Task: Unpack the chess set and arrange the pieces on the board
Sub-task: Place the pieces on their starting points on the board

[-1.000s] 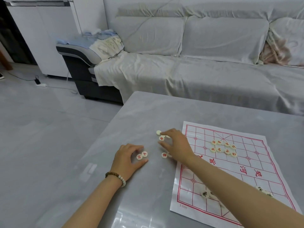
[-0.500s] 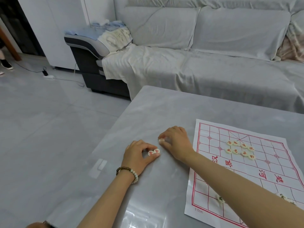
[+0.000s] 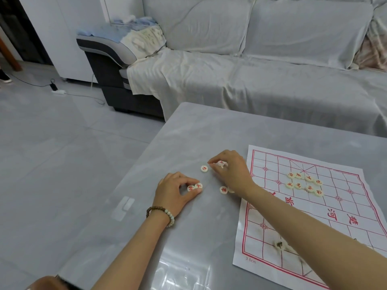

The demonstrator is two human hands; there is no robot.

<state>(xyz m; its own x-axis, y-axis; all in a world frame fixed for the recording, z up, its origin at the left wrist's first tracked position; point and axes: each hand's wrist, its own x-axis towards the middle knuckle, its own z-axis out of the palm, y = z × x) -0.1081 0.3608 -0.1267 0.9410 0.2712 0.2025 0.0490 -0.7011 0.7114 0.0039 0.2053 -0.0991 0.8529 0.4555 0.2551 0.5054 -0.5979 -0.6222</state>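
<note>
Centrally, on the grey table [image 3: 188,130], two round cream pieces with red characters [image 3: 194,187] are pinched side by side between the thumb and curled fingers of the left hand [image 3: 173,193], whose wrist is ringed by a beaded bracelet [image 3: 162,212]. Just beyond it, another red-marked piece [image 3: 221,163] is held under the bent fingertips of the right hand [image 3: 232,170], the fingers being closed down around it against the tabletop; how much of it is actually gripped cannot be told. A loose piece [image 3: 204,168] is seen just beside those fingertips, apart from them, and a further one [image 3: 223,190] lies near the right wrist, with something pale half hidden behind it. The paper board [image 3: 345,218], printed with a red grid, is spread to the right of both hands and is crossed by the right forearm, so that its near squares are partly covered. On its far half a cluster of eight red-marked pieces [image 3: 304,184] is gathered in two loose rows; a dark-marked piece [image 3: 279,245] is visible close to the forearm near the front edge. A small clear strip [image 3: 123,207] lies on the table left of the left hand. Behind the table a sofa draped in grey cloth [image 3: 251,76] is placed, with folded laundry [image 3: 134,30] piled on its armrest, and a power strip with a cable [image 3: 57,91] is laid on the tiled floor.
</note>
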